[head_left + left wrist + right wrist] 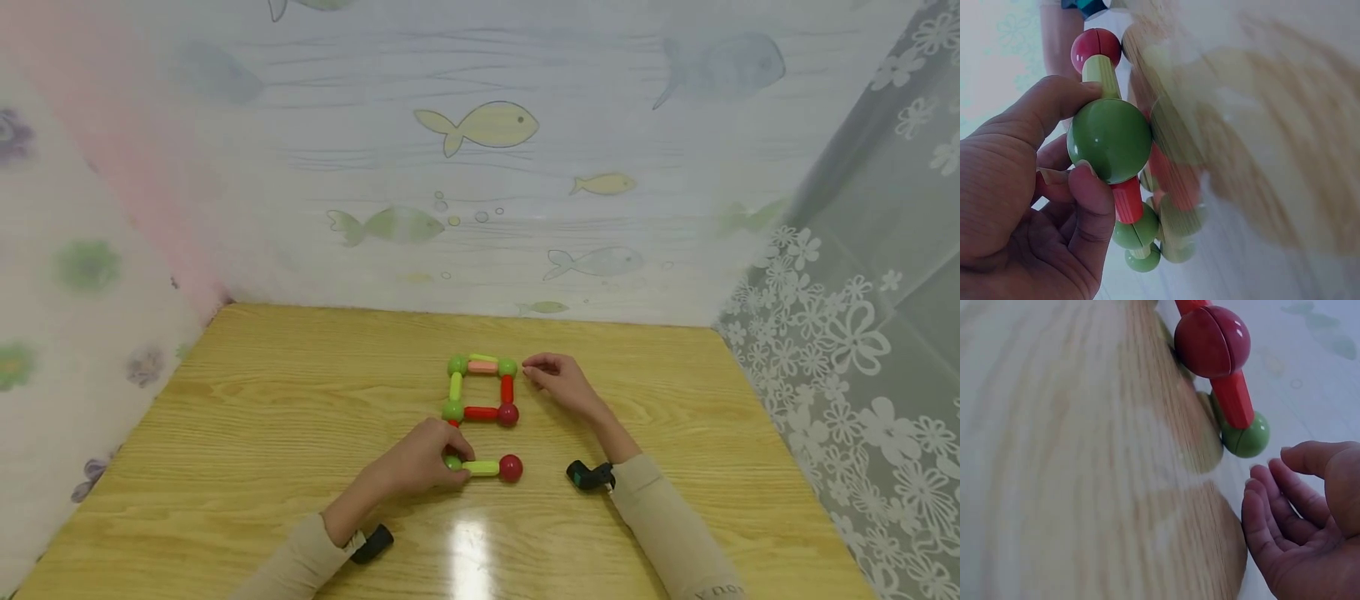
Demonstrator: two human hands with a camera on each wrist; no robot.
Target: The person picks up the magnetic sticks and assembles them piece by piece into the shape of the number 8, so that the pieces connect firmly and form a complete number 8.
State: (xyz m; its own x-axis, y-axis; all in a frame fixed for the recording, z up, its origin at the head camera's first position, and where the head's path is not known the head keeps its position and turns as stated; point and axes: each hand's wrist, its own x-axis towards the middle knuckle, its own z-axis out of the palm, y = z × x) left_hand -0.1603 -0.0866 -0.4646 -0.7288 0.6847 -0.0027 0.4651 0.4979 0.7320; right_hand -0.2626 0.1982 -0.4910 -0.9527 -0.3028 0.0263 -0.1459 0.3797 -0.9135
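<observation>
Balls and rods of a magnetic building set are joined on the table. Four-sided at the back, the frame has green balls (457, 365) at three corners and a dark red ball (507, 414) at the fourth. From its near left corner a red rod (1127, 200) runs to a green ball (1110, 140). My left hand (420, 460) holds that ball between thumb and fingers. A yellow-green rod (482, 468) leads from it rightward to a red ball (511, 468). My right hand (562, 385), fingers loosely bent and holding nothing, is just right of the far right green ball (1245, 434).
The wooden table (285, 375) meets a fish-patterned curtain (360, 167) at the back. A flowered sheer curtain (862, 350) hangs along the right side. Black wrist cameras (588, 476) are strapped on both wrists, low over the tabletop.
</observation>
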